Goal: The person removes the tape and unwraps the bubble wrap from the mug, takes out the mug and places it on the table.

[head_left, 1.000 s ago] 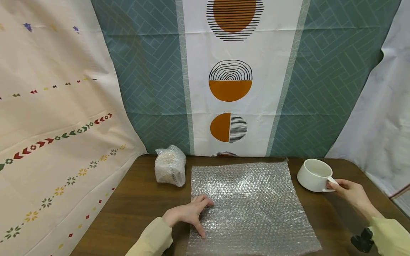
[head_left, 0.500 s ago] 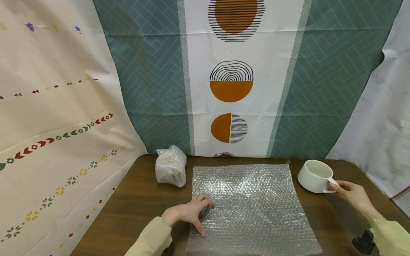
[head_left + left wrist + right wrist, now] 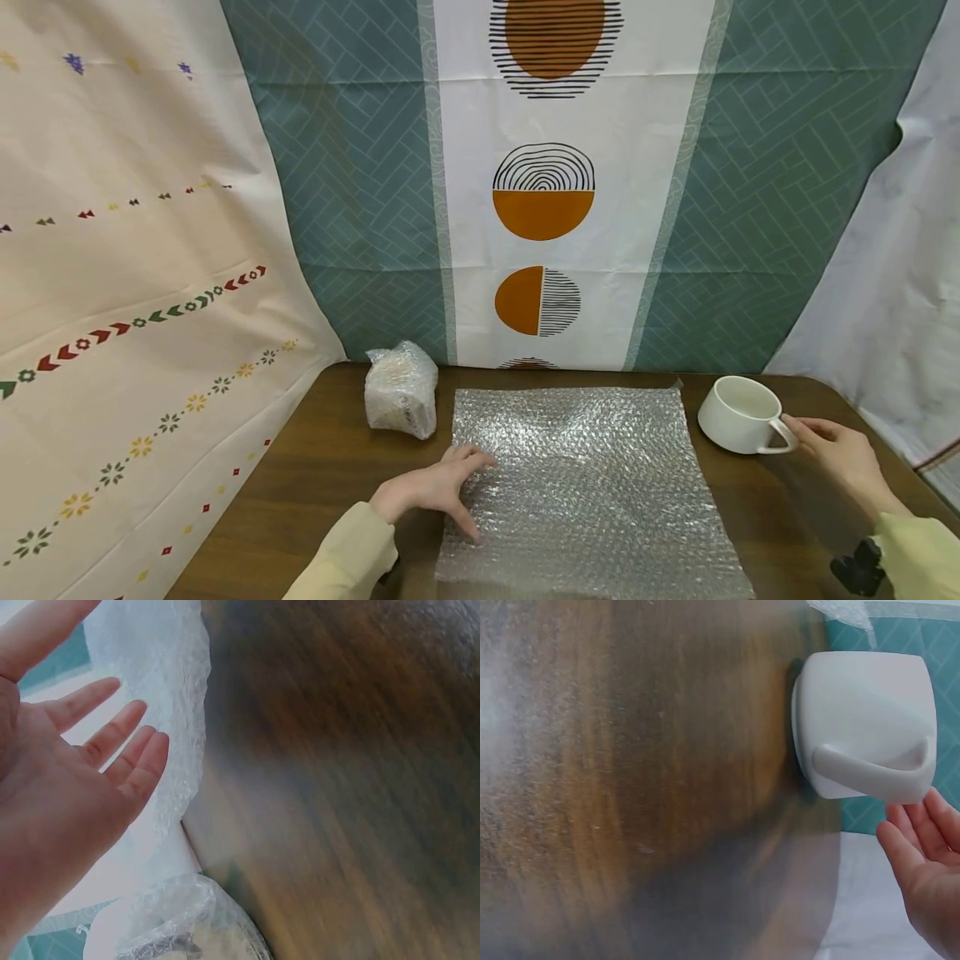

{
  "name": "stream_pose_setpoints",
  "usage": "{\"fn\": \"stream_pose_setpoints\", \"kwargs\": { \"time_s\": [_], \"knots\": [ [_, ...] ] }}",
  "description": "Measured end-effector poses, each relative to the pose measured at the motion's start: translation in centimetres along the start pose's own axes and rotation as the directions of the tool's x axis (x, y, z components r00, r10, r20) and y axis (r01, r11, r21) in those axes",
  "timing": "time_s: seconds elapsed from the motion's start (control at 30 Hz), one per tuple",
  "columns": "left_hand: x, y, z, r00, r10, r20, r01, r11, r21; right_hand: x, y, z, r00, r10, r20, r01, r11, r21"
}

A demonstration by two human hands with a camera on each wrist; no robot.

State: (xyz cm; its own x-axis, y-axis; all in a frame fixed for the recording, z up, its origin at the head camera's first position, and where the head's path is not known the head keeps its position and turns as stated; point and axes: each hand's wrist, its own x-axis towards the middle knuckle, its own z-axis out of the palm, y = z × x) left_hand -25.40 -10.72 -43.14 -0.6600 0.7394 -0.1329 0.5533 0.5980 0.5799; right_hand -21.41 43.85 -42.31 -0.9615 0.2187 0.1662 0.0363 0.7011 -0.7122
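Note:
A sheet of bubble wrap (image 3: 585, 483) lies flat on the table, with my left hand (image 3: 431, 490) over its left edge, fingers spread. The left wrist view shows that hand (image 3: 75, 772) holding nothing, the wrap (image 3: 176, 697) beyond it. At the right stands a white cup (image 3: 738, 417), its handle toward my right hand (image 3: 843, 462). In the right wrist view the fingertips of my right hand (image 3: 934, 870) are at the handle of the cup (image 3: 870, 712), not curled round it; whether they touch it I cannot tell.
A bubble-wrapped bundle (image 3: 401, 392) sits at the back left of the wooden table (image 3: 300, 492), and shows in the left wrist view too (image 3: 180, 922). Patterned cloths (image 3: 360, 167) hang behind the table and at both sides.
My right fingers have let go of the cup's handle and drawn slightly right. My left hand has shifted a little to the left and back. The cup stands in about the same place.

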Motion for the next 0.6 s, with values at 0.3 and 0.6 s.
{"fn": "stream_pose_setpoints", "kwargs": {
  "time_s": [0.3,0.6],
  "knots": [
    [0.2,0.0,-0.5,0.988,0.067,-0.142,-0.066,0.998,0.012,0.2,-1.4,-0.9,0.986,-0.093,-0.137,0.101,0.994,0.048],
    [0.6,0.2,-1.1,0.944,0.116,-0.31,-0.109,0.993,0.04,-0.2,-3.9,-0.3,0.983,-0.132,-0.128,0.139,0.989,0.051]
  ]
}}
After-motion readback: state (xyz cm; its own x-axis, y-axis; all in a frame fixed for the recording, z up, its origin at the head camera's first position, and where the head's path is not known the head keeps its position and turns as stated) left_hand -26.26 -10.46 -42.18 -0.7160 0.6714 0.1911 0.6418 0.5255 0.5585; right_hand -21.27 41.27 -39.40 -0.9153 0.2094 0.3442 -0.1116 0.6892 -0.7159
